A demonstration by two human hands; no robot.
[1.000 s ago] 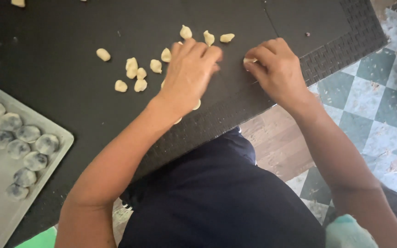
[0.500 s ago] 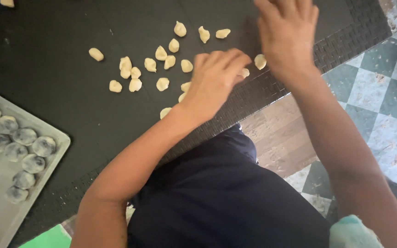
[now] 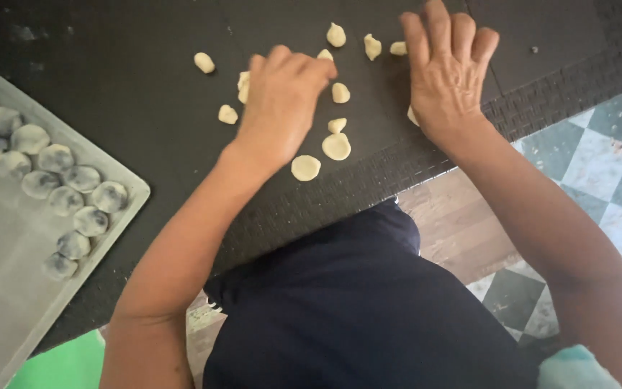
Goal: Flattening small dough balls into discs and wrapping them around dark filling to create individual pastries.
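Dough lumps: I count about eight small unpressed lumps (image 3: 336, 34) on the black mat (image 3: 109, 65), in a loose cluster between and beyond my hands; more may hide under them.
Discs on mat: two flattened discs (image 3: 337, 146), side by side near the mat's front edge, just below my left hand.
Left hand: my left hand (image 3: 282, 101) lies fingers curled down over the cluster; I cannot tell whether it pinches a lump.
Right hand: my right hand (image 3: 446, 68) is flat, fingers spread, pressing the mat; a pale edge shows at its heel.
Tray: about eleven greyish discs (image 3: 80, 176) sit in rows on the tray (image 3: 8, 288).
Progress: I judge it past halfway; lumps remain to flatten.
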